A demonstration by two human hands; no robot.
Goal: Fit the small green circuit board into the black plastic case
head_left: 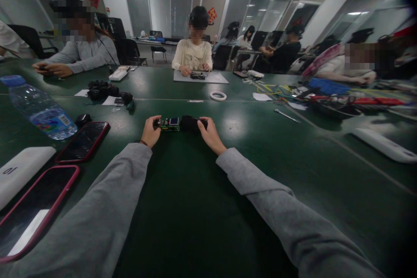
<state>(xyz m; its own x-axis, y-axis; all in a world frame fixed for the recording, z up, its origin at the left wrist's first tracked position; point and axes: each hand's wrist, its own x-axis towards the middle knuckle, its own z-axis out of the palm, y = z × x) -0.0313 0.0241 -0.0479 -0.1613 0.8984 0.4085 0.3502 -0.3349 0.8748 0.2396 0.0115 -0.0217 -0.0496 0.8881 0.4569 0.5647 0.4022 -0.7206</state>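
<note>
A small green circuit board with a blue part on top lies on the dark green table, joined to a black block on its right. My left hand pinches the board's left end. My right hand grips the black block's right end. Both arms wear grey sleeves and reach straight ahead.
A tilted water bottle, two phones in red cases and a white power bank lie at left. Black parts, a tape ring and a wire clutter lie beyond. Other people sit around the table's far side.
</note>
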